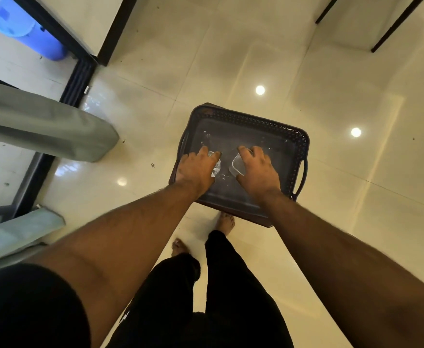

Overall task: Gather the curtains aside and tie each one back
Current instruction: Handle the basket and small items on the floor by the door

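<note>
I look straight down at a dark plastic tray on the glossy floor. Both hands reach into it. My left hand has its fingers curled over a clear, faceted glass-like object. My right hand grips a clear, square-edged container. A grey-green curtain hangs at the left by the sliding door, its hem near the floor. A second grey-green curtain shows at the lower left edge. Neither hand touches a curtain.
Black sliding-door frames run along the left, with a blue bin beyond them. Dark furniture legs stand at the top right. My bare feet are just in front of the tray's near edge.
</note>
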### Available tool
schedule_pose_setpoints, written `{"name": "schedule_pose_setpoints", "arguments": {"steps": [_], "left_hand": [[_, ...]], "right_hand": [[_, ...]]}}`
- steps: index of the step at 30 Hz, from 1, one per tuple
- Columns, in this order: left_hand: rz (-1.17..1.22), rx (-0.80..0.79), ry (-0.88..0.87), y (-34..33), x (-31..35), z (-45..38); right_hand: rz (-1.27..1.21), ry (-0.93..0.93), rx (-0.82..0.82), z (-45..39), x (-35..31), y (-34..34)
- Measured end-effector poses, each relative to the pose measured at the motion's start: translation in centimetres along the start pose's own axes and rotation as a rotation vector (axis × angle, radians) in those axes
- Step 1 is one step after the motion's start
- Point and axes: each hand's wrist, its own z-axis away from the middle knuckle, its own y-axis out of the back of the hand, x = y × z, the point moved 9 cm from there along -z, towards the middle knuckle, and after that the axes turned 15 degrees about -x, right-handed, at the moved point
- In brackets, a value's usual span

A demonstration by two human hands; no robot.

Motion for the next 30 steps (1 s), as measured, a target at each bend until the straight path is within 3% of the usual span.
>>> {"name": "schedule_pose_setpoints", "arguments": {"steps": [8, 11, 15, 18, 24, 30], "left_hand": [[-0.023, -0.002, 0.011, -1.6, 0.4, -1.8], [0.022, 0.014, 0.001, -1.9, 0.4, -1.6], [0.224, 0.171, 0.005, -0.2, -2.2, 1.6], [0.382, 0.322, 0.075, 0.5, -7.4, 5.8], [0.583, 0.368, 0.336, -3.4, -21.4, 14.5], [0.828, 0.475, 0.545, -9.3, -35.6, 24.0]], "right_hand": [[0.079, 0.033, -0.014, -0.7, -0.3, -0.4], [0.168, 0.034, 0.051, 0.0, -0.7, 0.6], [0.239, 0.132, 0.144, 1.5, -4.2, 3.0], [0.285, 0.249, 0.143, 2.3, -9.8, 3.6], [0.396, 0.532, 0.058, 3.0, -25.0, 0.7], [0.550, 0.756, -0.058, 3.8, -42.3, -7.0]]}}
